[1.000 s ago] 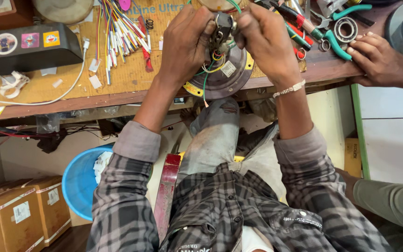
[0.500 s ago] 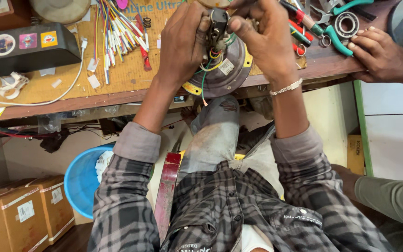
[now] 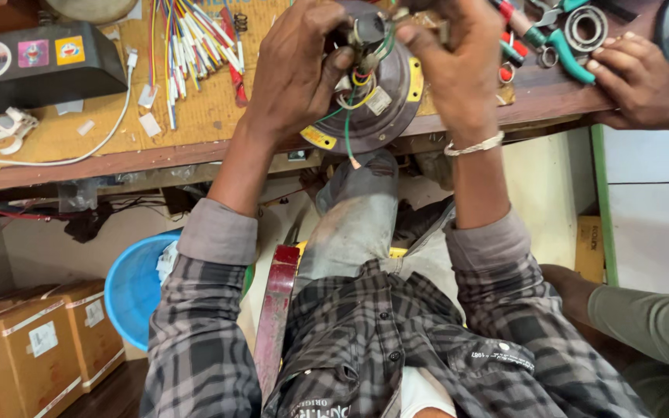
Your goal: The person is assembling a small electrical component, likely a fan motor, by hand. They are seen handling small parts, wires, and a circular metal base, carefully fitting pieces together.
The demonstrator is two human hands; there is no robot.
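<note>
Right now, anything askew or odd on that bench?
Yes: the round motor housing overhangs the bench edge, held by the left hand and right hand. A loose green wire dangles below it, unattached. Coloured wires lie scattered.

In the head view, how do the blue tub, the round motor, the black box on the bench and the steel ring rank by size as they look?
1. Blue tub, partly hidden, nearer the camera
2. Black box and round motor: look alike, so unranked
3. Steel ring, clearly smallest
</note>
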